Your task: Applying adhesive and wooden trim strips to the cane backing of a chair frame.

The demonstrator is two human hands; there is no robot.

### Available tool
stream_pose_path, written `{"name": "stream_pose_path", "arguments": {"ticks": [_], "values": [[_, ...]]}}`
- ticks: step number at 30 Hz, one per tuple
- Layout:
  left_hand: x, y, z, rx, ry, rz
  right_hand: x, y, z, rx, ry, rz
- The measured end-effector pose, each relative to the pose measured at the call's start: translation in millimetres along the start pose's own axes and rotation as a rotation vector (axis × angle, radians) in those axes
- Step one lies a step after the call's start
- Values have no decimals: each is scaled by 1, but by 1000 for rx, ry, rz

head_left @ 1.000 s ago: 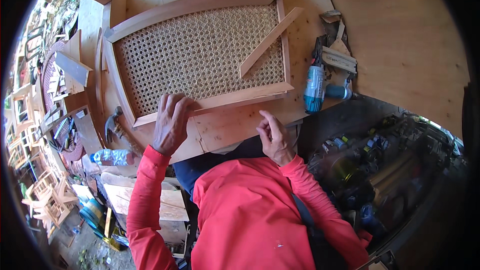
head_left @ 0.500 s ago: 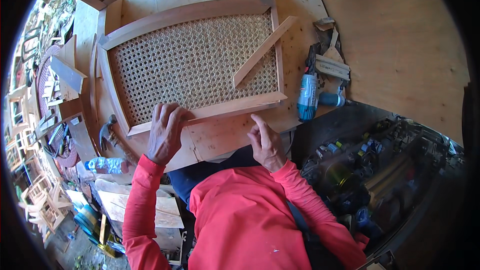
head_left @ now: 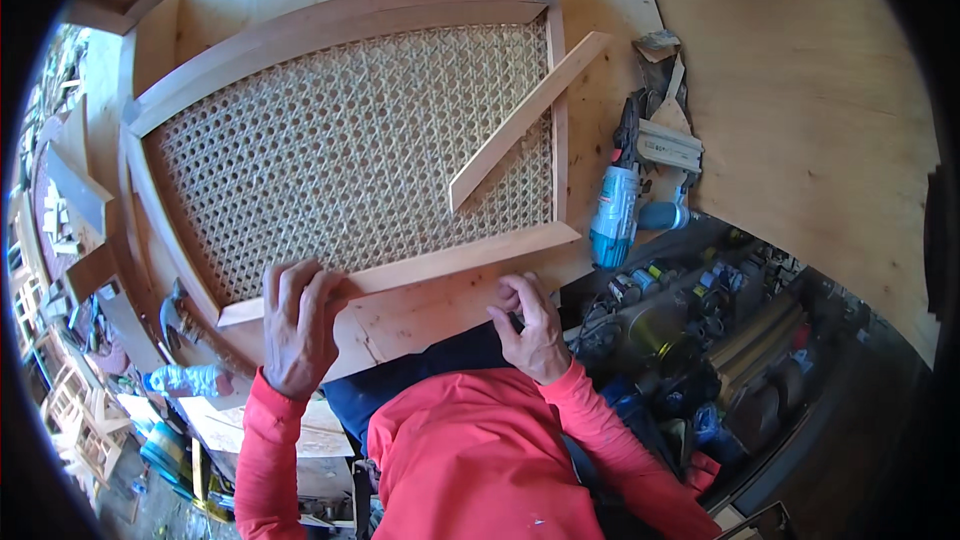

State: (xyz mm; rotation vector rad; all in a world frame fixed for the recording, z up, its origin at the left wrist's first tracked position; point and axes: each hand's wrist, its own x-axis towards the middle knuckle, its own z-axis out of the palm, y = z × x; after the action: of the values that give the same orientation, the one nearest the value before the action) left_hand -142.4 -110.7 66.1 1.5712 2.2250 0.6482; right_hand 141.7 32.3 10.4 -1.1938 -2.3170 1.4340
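A wooden frame (head_left: 340,15) with a woven cane panel (head_left: 330,155) lies on the bench in front of me. Along its near edge runs a wooden strip (head_left: 460,258), and my left hand (head_left: 300,325) is closed over it toward the left end, fingertips on the cane side. My right hand (head_left: 532,328) hovers just off the bench edge, near the strip's right part. Its fingers are bent, the thumb stands apart, and nothing shows between them. Another loose wooden strip (head_left: 525,120) rests slantwise over the cane and the frame's right side.
Right of the frame lie a blue-grey power tool (head_left: 614,215) and wood offcuts (head_left: 672,105). A hammer (head_left: 185,325) and a plastic bottle (head_left: 190,381) are at the left. A plywood sheet (head_left: 800,90) stands at the right, above cluttered tools (head_left: 700,320).
The view has shifted, bringing the frame larger and lower. My right index finger, stretched out earlier, is now bent. The near strip's right end, doubled before, now looks like one edge.
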Motion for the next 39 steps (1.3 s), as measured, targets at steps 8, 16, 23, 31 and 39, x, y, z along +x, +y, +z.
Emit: {"name": "stream_pose_path", "arguments": {"ticks": [8, 16, 23, 31, 39], "values": [[-2, -1, 0, 21, -1, 14, 3, -2, -6, 64, 33, 56], [1, 2, 2, -1, 14, 7, 11, -15, -23, -100, 324, -86], [-2, 1, 2, 8, 51, 62, 17, -31, -71, -285, 509, -308], [-4, -1, 7, 7, 75, 101, 79, -39, -110, -146, 191, -487], [-11, 3, 11, 100, 163, 127, 75, -53, -122, -216, 233, -556]]}}
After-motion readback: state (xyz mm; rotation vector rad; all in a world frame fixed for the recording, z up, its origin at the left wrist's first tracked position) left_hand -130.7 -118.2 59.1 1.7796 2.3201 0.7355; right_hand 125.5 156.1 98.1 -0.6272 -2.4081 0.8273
